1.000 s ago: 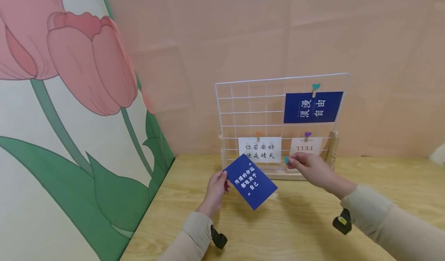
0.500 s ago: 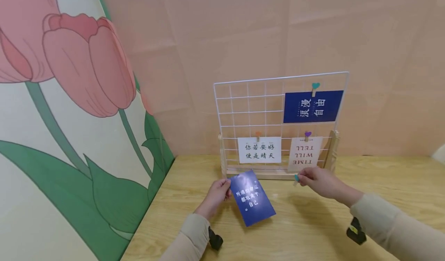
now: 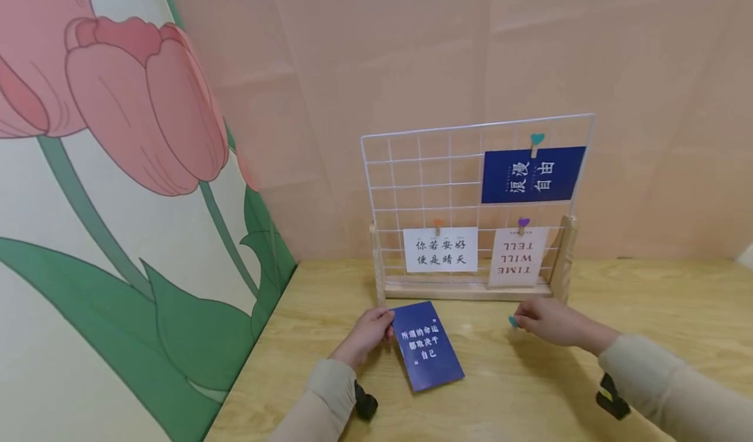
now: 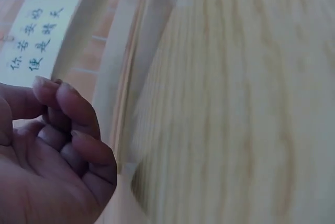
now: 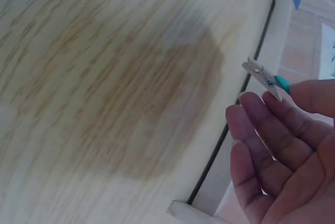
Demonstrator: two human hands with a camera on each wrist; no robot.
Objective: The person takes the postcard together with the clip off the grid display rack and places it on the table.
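Note:
In the head view my left hand [image 3: 369,333] pinches the upper left corner of a blue card [image 3: 428,357] with white characters. The card slants low over the table, in front of a white wire grid rack [image 3: 467,291] with a wooden base. To its right, my right hand [image 3: 550,322] is held in front of the rack. Between its thumb and forefinger is a small wooden clothespin [image 5: 264,79] with a teal heart, seen best in the right wrist view. Curled fingers [image 4: 86,153] of my left hand fill the lower left of the left wrist view.
Clipped to the rack are another blue card [image 3: 497,177] at upper right, a white card [image 3: 441,264] at lower left and a pinkish card [image 3: 519,285], its lettering upside down, at lower right. Behind the wooden table [image 3: 647,318] hangs a peach backdrop [image 3: 423,43]; a tulip-painted panel [image 3: 141,121] stands left.
My right hand has moved down and to the right with the clothespin, away from the pinkish card. The blue card in my left hand has come lower and turned more upright, uncovering the white card.

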